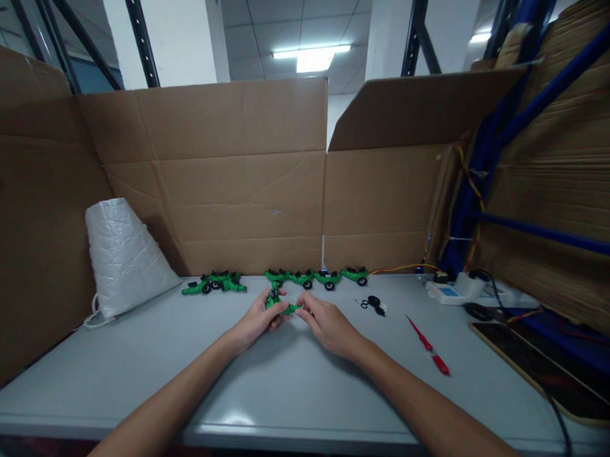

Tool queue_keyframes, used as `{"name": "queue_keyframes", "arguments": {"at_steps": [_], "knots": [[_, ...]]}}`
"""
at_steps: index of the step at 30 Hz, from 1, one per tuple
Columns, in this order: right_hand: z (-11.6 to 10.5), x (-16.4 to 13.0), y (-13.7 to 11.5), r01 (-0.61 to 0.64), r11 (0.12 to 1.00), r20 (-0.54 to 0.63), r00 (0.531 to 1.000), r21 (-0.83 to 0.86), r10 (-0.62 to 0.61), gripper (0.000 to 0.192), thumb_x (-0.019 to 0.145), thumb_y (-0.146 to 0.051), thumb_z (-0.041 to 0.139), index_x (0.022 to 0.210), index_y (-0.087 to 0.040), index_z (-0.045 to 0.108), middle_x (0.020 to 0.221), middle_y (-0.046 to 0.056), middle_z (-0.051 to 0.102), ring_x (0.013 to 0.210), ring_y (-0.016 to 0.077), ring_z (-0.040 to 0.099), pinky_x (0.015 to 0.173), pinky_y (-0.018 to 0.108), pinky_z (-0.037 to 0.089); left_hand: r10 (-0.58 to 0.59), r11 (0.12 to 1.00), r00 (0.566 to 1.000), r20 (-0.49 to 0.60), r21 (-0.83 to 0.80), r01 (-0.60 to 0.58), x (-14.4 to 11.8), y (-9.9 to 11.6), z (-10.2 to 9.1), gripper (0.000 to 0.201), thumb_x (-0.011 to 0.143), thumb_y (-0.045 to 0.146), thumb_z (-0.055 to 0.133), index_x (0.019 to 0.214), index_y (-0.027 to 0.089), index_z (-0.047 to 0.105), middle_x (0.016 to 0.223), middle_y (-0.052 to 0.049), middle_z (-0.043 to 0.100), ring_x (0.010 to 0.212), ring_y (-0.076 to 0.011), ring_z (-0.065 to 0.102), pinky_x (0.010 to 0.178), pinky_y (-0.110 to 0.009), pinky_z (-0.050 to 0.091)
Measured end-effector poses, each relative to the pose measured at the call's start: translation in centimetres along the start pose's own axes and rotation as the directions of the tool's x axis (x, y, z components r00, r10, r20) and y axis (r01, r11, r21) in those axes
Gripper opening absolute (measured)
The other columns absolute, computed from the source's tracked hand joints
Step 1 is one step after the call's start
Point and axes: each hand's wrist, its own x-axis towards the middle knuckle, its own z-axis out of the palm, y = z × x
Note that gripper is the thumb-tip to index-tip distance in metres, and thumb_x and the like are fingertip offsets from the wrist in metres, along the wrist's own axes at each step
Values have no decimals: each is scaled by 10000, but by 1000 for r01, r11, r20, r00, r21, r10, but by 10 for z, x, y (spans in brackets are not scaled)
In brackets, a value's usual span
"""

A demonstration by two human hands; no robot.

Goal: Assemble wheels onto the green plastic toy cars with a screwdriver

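Above the middle of the table [256, 383], my left hand [259, 319] is closed around a green toy vehicle [273, 297] with a dark part on top. My right hand [325, 319] pinches the right end of the same toy, its thumb and fingertips pressed together there. Fingers hide much of the toy. Just behind my hands stands a row of several similar green toy vehicles [327, 279] with black wheels. Another cluster of green toy vehicles [215, 282] lies to the left. Small black parts [374, 304], some round, are to the right of my right hand.
A slim red tool like a screwdriver [428, 345] lies on the right. Farther right are a white power strip [486, 292] with cables and a dark flat board [533, 370]. A white wrapped bundle [124, 260] stands at left. Cardboard walls [236, 184] enclose the back and sides.
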Motion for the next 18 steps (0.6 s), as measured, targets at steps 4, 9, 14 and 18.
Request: {"name": "queue_keyframes", "arguments": {"at_steps": [4,9,14,18], "knots": [[0,1,2,1,1000,-8,1000,-8,-1,114,1108,-295,503,1081,-220,585,988,42,702,872,211,656,775,290,421,11,1000,1000,-1,9,-11,0,0,0,635,861,521,796,1302,173,499,768,18,666,514,-77,452,525,-211,284],[-2,2,2,-24,999,-27,999,-29,23,119,1108,-304,508,1088,-224,593,990,40,709,873,210,662,778,291,423,8,999,1000,8,-39,-8,2,-1,1,622,845,459,779,1312,181,478,808,2,683,520,-77,462,526,-208,282],[0,1,3,-18,997,5,1000,-69,18,125,1112,-290,483,1108,-222,588,1011,54,720,895,218,680,773,291,437,-12,1000,1000,9,-25,12,0,1,1,645,822,439,811,1314,180,484,781,11,677,530,-80,474,532,-205,300],[3,-1,2,42,995,26,999,-92,-40,142,1120,-298,462,1115,-220,581,1042,69,725,909,222,690,778,295,447,-6,1000,1000,11,-15,6,-1,2,0,647,820,475,834,1290,171,508,740,22,663,519,-77,462,533,-205,308]]}}
